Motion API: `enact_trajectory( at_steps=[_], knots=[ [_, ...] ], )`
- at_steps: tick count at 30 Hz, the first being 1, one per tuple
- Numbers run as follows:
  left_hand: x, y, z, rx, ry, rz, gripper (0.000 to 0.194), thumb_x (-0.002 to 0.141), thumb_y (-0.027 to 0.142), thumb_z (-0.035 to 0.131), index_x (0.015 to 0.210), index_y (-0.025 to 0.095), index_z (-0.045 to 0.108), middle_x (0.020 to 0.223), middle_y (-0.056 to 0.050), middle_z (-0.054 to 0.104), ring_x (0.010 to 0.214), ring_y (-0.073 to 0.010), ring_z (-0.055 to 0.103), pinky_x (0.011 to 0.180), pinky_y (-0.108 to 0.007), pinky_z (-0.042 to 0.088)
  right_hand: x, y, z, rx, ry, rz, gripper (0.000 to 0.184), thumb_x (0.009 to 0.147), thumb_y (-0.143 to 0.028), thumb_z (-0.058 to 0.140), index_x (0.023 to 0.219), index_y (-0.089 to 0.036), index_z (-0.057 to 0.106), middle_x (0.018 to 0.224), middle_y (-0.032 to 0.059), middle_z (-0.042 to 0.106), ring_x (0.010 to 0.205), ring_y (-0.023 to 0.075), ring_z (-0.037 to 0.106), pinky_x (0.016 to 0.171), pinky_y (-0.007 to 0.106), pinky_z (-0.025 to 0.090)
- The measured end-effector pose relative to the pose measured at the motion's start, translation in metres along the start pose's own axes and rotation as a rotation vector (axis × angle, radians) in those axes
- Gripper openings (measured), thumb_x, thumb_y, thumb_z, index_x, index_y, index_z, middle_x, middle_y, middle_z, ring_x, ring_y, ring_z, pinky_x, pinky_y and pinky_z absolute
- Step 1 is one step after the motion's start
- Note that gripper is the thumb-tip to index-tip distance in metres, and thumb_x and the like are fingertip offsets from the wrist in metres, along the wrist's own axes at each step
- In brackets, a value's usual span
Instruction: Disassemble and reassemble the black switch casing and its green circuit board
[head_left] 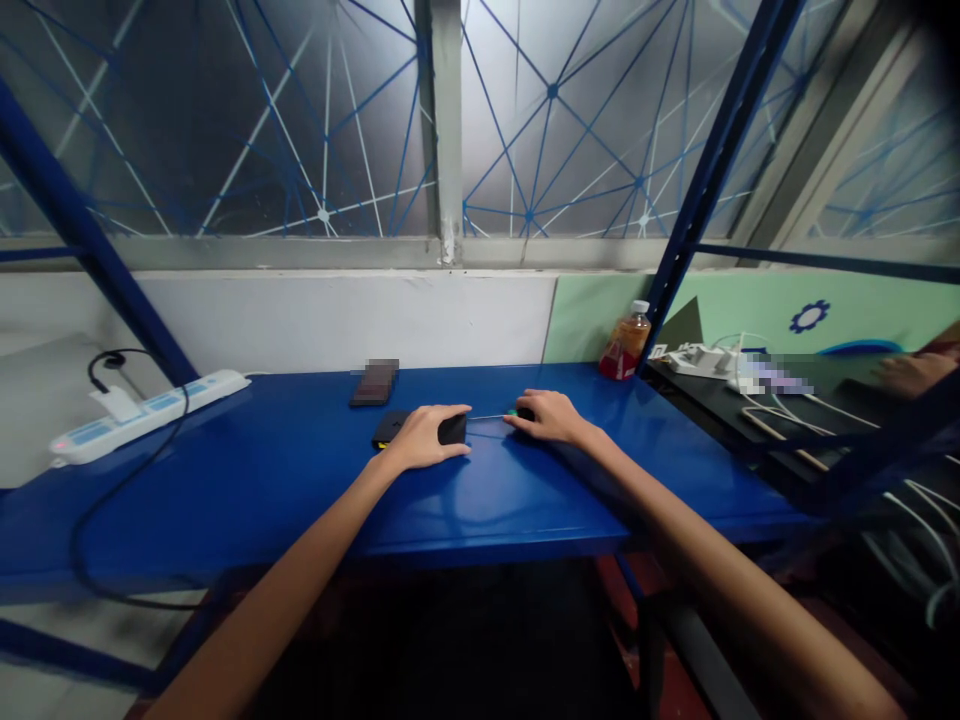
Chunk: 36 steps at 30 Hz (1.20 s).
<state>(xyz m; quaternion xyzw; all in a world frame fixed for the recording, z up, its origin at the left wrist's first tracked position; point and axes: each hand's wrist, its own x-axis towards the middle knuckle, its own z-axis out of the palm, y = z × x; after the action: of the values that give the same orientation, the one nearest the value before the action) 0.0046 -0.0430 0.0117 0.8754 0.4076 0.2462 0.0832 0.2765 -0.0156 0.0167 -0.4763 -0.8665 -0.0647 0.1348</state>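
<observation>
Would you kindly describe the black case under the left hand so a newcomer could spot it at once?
On the blue table, find the left hand. Partly covered by it lies a flat black case. Unlike the dark slab behind it, this case shows a yellow patch at its near left corner.

The person's left hand [421, 437] is bare, with a smooth, broad back, a slim finger [450, 411] and a thinner-looking thumb [455, 452]. The right hand [551, 415] is bare too, its back rounded over the knuckles. Behind each hand a narrow wrist leads into a long, slender, smooth-skinned forearm: the left forearm [300, 575] reaches the near left edge of the view and the right forearm [712, 545] the near right, both uncovered along all that shows. In the near middle, a black area [495, 640] is too dim to identify as clothing.
</observation>
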Motion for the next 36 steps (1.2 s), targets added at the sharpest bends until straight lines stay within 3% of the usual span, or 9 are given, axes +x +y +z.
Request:
enact_trajectory(
  at_steps=[8, 15, 21, 27, 33, 36],
  knots=[
    [0.000, -0.002, 0.002, 0.059, 0.027, 0.013, 0.059, 0.076, 0.051, 0.067, 0.129, 0.025, 0.057, 0.129, -0.006, 0.062, 0.117, -0.0294, 0.057, 0.100, -0.043, 0.044, 0.001, 0.001, 0.010, 0.179, 0.000, 0.058, 0.036, 0.075, -0.059, 0.067, 0.080, -0.023, 0.065, 0.079, 0.0016, 0.069, 0.070, 0.0171, 0.060, 0.054, 0.024, 0.029],
    [0.000, 0.001, 0.003, 0.056, 0.041, 0.004, 0.060, 0.078, 0.057, 0.063, 0.129, 0.026, 0.057, 0.129, -0.005, 0.062, 0.117, -0.0296, 0.058, 0.100, -0.043, 0.044, -0.005, -0.006, 0.010, 0.165, 0.001, 0.097, 0.038, 0.076, -0.059, 0.064, 0.083, -0.022, 0.062, 0.071, 0.0022, 0.067, 0.063, 0.0173, 0.058, 0.053, 0.024, 0.027],
    [0.000, 0.000, 0.001, 0.037, 0.023, 0.005, 0.063, 0.078, 0.059, 0.062, 0.131, 0.027, 0.055, 0.130, -0.004, 0.061, 0.117, -0.0285, 0.058, 0.099, -0.041, 0.045, -0.007, -0.007, 0.008, 0.186, 0.033, 0.077, 0.040, 0.092, -0.053, 0.045, 0.082, -0.021, 0.067, 0.076, 0.0050, 0.069, 0.070, 0.0174, 0.061, 0.058, 0.025, 0.030],
    [0.000, 0.000, 0.002, 0.043, 0.036, 0.014, 0.062, 0.078, 0.060, 0.060, 0.132, 0.028, 0.054, 0.131, -0.003, 0.061, 0.118, -0.0284, 0.058, 0.098, -0.041, 0.046, -0.007, -0.003, 0.007, 0.108, 0.026, 0.057, 0.045, 0.081, -0.063, 0.057, 0.074, -0.020, 0.067, 0.086, 0.0056, 0.067, 0.072, 0.0166, 0.059, 0.054, 0.025, 0.027],
    [-0.001, -0.001, 0.003, 0.052, 0.053, 0.022, 0.060, 0.079, 0.058, 0.060, 0.131, 0.028, 0.055, 0.130, -0.003, 0.061, 0.117, -0.0283, 0.058, 0.099, -0.041, 0.046, -0.006, -0.007, 0.009, 0.139, 0.032, 0.112, 0.034, 0.077, -0.054, 0.066, 0.084, -0.021, 0.062, 0.076, 0.0016, 0.068, 0.067, 0.0163, 0.059, 0.053, 0.024, 0.026],
    [-0.001, -0.001, 0.003, 0.055, 0.041, 0.023, 0.060, 0.079, 0.058, 0.060, 0.131, 0.028, 0.055, 0.130, -0.004, 0.061, 0.118, -0.0284, 0.057, 0.100, -0.041, 0.045, -0.007, -0.009, 0.010, 0.130, 0.028, 0.114, 0.038, 0.079, -0.059, 0.062, 0.083, -0.021, 0.062, 0.073, 0.0018, 0.068, 0.066, 0.0170, 0.060, 0.053, 0.024, 0.026]
  ],
)
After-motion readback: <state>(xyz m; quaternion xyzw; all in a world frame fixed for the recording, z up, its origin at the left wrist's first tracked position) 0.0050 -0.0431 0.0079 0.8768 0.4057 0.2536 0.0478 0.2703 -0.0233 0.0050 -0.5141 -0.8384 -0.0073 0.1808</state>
